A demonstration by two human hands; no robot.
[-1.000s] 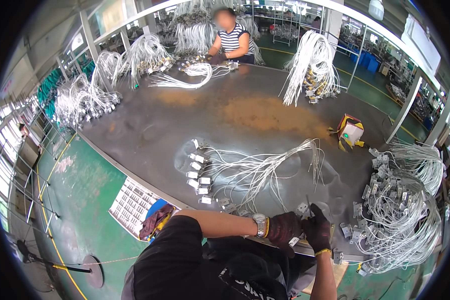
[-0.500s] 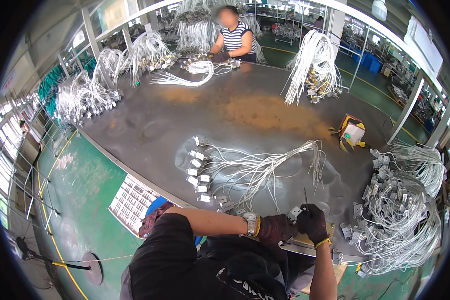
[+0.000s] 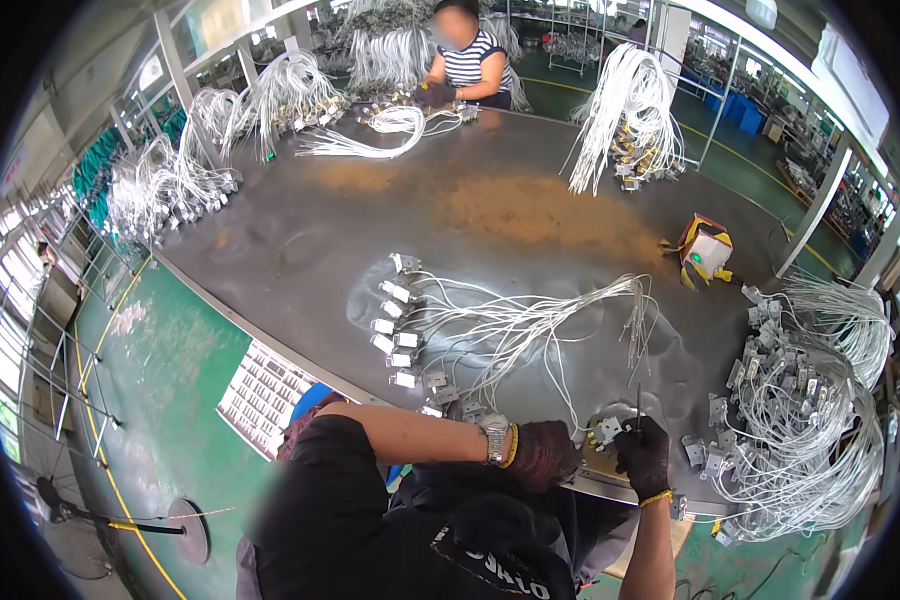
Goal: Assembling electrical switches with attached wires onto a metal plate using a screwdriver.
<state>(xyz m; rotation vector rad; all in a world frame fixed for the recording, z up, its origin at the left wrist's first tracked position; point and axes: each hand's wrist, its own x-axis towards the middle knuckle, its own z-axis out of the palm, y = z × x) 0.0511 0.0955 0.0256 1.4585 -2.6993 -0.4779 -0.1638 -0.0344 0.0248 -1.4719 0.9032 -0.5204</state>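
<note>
Both hands wear dark gloves at the near edge of the metal table. My right hand [image 3: 644, 457] is closed around a thin dark rod-like tool [image 3: 639, 400] that points upward. Just left of its fingers, a small silvery metal part [image 3: 607, 431] rests over a yellowish plate [image 3: 600, 463]. My left hand [image 3: 545, 456] is curled beside the plate, near a white cable; what its fingers hold is hidden. Ahead of my left forearm lies a row of small metal boxes [image 3: 383, 326] with white cables [image 3: 510, 335] fanning to the right.
Piled cabled metal parts [image 3: 770, 400] crowd the right side. A red, white and yellow box [image 3: 707, 250] with a green light stands at the far right. Across the table [image 3: 300, 250], a person [image 3: 470, 65] handles white cables. A white tray [image 3: 266, 397] sits by the left edge.
My hands have moved apart: the right one shifted right with the tool, the left slightly left. The metal part between them shows more fully now. The view has tilted slightly.
</note>
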